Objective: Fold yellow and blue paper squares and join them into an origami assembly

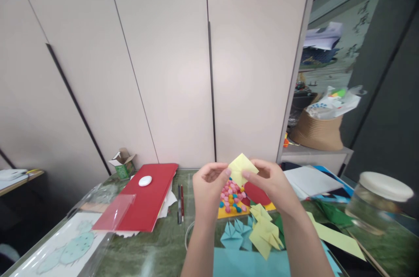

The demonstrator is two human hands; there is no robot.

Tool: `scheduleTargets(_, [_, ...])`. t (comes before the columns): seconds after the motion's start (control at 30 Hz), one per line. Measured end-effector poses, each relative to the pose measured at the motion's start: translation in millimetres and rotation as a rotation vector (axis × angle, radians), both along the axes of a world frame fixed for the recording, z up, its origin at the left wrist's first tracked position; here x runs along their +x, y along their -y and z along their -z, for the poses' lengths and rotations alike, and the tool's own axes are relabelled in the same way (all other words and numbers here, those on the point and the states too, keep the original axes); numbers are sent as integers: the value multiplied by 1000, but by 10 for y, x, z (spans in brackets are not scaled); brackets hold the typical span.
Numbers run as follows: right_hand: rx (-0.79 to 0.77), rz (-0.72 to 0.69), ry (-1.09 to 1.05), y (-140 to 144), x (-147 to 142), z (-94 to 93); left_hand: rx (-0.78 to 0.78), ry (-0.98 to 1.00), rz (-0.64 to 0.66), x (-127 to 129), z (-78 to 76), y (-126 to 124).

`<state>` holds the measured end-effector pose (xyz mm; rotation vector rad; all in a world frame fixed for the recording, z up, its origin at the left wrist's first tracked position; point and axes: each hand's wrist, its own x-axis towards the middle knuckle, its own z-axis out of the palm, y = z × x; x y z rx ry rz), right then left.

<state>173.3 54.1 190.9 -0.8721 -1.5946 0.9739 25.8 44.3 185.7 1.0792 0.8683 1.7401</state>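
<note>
Two hands, left (209,181) and right (271,181), on one yellow folded paper (241,167)

Folded paper (241,167) held up between left hand (209,185) and right hand (271,183), above tabletop (147,251); folder (147,198) left, jar (376,203) right, paper shapes (258,233) near, cabinet (163,59) far.

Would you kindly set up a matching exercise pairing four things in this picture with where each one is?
Things:
1. pale yellow folded paper
2. white round object
3. glass jar with white lid
4. small green box

Places:
A. at the table's right edge
B. on the red folder
C. pinched between the left hand and right hand
D. at the wall, behind the red folder

Pairs: 1-C, 2-B, 3-A, 4-D
</note>
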Motion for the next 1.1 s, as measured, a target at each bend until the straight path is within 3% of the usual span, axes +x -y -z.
scheduleTargets(0.37, [119,98,6,0,-40,-12,-8,8,2,36,-46,23])
scheduleTargets(0.57, [-8,-28,-42,-1,-67,-10,13,79,62,22,-18,-3])
scheduleTargets(0.63, [-14,-14,-37,4,-77,-23,13,93,44,15,-14,-15])
scheduleTargets(0.93, [149,140,45,5,-110,-32,-2,34,5,29,-29,-14])
scheduleTargets(1.1, [224,145,109,-10,-121,-20,25,30,48,-3,20,-25])
